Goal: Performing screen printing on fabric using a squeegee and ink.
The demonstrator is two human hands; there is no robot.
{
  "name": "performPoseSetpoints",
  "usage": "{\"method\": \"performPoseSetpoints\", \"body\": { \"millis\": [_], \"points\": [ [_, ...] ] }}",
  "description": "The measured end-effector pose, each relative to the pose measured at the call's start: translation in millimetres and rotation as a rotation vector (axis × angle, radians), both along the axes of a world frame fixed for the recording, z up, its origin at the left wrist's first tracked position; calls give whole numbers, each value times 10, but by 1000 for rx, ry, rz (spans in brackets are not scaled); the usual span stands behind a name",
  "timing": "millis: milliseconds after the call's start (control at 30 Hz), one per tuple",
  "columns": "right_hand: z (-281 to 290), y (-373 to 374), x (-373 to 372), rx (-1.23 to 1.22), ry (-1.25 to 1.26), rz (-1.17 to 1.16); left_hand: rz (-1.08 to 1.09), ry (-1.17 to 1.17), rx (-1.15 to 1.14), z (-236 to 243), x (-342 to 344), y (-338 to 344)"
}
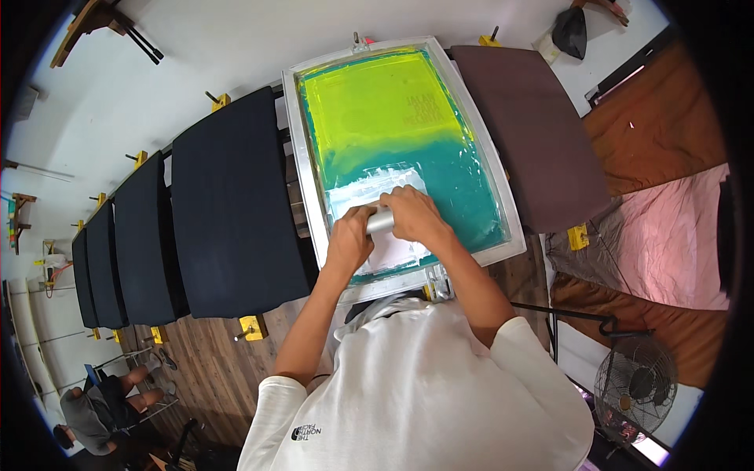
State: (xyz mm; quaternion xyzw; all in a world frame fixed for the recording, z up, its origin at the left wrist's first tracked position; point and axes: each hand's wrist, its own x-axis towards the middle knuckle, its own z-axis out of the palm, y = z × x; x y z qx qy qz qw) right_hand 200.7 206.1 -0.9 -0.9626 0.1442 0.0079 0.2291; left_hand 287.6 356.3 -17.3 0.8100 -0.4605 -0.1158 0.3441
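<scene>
My left hand (349,239) and my right hand (415,213) are both closed around a silver squeegee (380,220), with a short stretch of its handle showing between them. The squeegee is over the near half of a screen printing frame (499,253) with a pale metal rim. White ink (369,188) is smeared on the mesh around my hands. The mesh is teal (463,192) nearby and bright yellow-green (361,94) at the far end, where faint lettering shows. My fingers and forearms hide the squeegee's blade.
Several black-covered boards (232,204) line up to the left, and a brown-covered board (526,133) is close on the right. Yellow brackets (251,328) stick out at the board ends. A fan (636,381) stands at lower right. Another person (98,408) sits at lower left.
</scene>
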Motion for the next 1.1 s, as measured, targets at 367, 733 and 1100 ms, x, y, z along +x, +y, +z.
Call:
{"method": "performPoseSetpoints", "body": {
  "millis": [367, 733, 1100],
  "points": [
    [75, 527, -735, 122, 25, -67, -101, 38, 105, 137, -602, 469],
    [213, 58, -114, 61, 219, 71, -73, 170, 193, 202, -15, 110],
    [105, 654, -867, 69, 47, 53, -49, 128, 35, 129, -788, 686]
  ]
}}
